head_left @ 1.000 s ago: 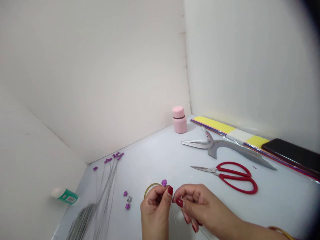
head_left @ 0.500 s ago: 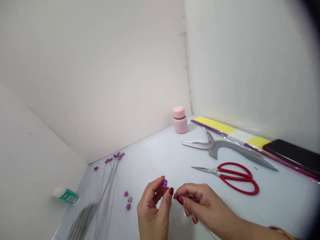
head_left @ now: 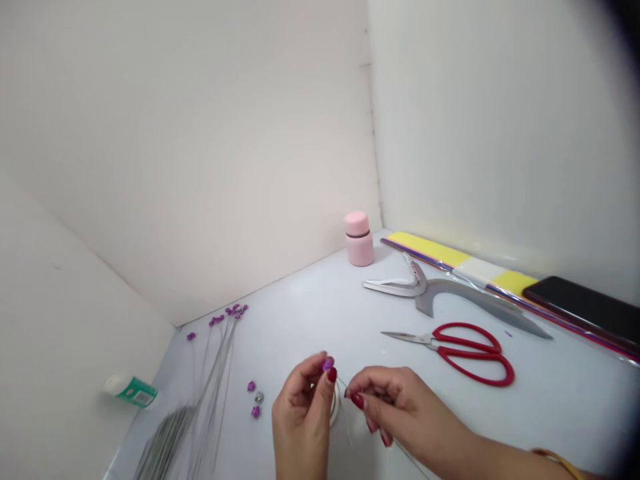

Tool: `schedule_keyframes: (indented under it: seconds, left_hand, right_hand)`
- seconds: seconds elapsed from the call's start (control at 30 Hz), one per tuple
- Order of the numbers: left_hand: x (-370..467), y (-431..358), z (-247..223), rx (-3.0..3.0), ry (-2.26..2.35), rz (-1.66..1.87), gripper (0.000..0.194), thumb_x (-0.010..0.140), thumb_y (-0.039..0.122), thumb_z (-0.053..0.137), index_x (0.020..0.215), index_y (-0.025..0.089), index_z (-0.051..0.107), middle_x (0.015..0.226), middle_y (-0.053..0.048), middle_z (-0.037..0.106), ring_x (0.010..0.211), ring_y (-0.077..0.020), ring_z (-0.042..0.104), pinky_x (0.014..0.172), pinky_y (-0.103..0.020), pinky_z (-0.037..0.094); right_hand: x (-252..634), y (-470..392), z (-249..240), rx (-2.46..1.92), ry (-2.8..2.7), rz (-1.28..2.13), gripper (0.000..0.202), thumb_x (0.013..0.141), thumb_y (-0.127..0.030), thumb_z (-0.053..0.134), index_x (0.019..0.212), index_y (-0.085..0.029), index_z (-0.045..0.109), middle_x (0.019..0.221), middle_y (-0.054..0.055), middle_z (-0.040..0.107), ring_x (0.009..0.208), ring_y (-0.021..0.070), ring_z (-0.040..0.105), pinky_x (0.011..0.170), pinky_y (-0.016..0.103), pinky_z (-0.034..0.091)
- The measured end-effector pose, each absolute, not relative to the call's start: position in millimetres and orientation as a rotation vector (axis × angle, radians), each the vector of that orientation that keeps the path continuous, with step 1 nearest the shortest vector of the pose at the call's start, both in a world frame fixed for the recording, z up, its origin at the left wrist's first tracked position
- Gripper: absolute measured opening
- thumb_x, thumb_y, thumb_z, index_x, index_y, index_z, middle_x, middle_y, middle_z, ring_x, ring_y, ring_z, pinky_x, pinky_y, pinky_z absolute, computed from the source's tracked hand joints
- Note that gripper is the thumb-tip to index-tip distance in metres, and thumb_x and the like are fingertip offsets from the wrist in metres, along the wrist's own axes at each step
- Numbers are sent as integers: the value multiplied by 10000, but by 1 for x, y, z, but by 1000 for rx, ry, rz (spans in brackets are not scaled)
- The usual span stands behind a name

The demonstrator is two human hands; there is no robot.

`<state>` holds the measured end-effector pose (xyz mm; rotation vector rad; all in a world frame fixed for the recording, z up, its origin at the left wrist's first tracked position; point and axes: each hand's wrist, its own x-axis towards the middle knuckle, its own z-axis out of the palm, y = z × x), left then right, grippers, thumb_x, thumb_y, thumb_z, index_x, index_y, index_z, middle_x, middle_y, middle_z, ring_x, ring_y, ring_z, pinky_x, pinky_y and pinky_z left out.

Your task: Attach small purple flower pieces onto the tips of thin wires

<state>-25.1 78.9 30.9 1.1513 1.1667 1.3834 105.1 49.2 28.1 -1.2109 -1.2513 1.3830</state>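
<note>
Between the thumb and fingers of my left hand (head_left: 305,413) is a small purple bead (head_left: 328,364), pinched at the fingertips. A thin wire (head_left: 342,383) runs from the bead to my right hand (head_left: 395,403), which grips it between thumb and forefinger; its tail slants down past the palm. Another thin strand hangs below the bead. Partly hidden behind my left thumb, a white ring-shaped roll (head_left: 335,408) lies on the table. Left of my left hand lie two loose purple beads (head_left: 251,386) and a silver bead (head_left: 259,397).
Bead-tipped wires (head_left: 220,347) and a bundle of bare wires (head_left: 165,440) lie at left, near a green-and-white bottle (head_left: 135,391). Red-handled scissors (head_left: 470,353), grey pliers (head_left: 425,290), a pink jar (head_left: 359,239), coloured strips (head_left: 430,248) and a black phone (head_left: 585,307) occupy the right and back.
My left thumb and the bead have shifted slightly left, away from my right hand, showing more wire between them. The white roll behind my left hand has come into view.
</note>
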Motion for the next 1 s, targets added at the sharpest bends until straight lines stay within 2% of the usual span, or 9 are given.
schedule_keyframes:
  seconds: [0.07,0.17,0.2,0.33,0.63,0.8,1.0]
  left_hand:
    - [-24,82,26,1020,1077,1313,292,578,252,758,857,196,692,758,-43,710,695,-169,633,634,-251,504]
    - [-25,86,20,1011,1019,1192,114,619,253,736,632,149,692,625,-24,677,635,-131,602,622,-209,472]
    - [-26,87,19,997,1009,1164,134,645,254,719,586,142,677,597,-16,664,613,-114,586,615,-194,459]
    - [-32,90,20,795,961,1127,131,678,229,701,610,137,637,588,4,648,562,-79,556,584,-171,447]
    - [-39,102,7,610,892,1183,134,685,174,689,603,116,600,541,10,594,465,-50,522,491,-141,441]
    - [-49,107,3,559,905,1308,85,717,199,662,695,131,617,596,5,616,524,-52,564,537,-145,459]
    - [-50,97,16,705,903,1333,94,675,192,704,702,121,648,560,-5,640,513,-71,555,530,-162,448]
  right_hand:
    - [105,51,29,-1196,-1210,1390,128,751,-225,510,776,-140,603,518,-45,470,476,83,435,437,179,367]
    - [105,52,30,-1168,-1162,1469,134,756,-251,511,768,-138,582,509,-51,488,435,70,436,428,178,353]
    - [105,51,29,-1154,-1152,1522,138,759,-259,514,781,-137,573,513,-49,509,420,63,442,423,174,337]
    - [107,50,22,-1138,-1132,1683,188,752,-303,550,841,-138,555,512,-40,568,373,46,449,401,158,275]
    - [100,48,-5,-1271,-1216,1697,317,745,-393,524,925,-134,557,505,-32,572,315,48,432,343,149,256]
    - [96,47,-19,-1347,-1275,1713,264,749,-358,488,877,-141,568,468,-16,567,322,57,442,327,152,178]
    - [94,46,-25,-1292,-1353,1701,256,746,-367,522,847,-135,559,467,-24,557,345,63,454,350,161,210]
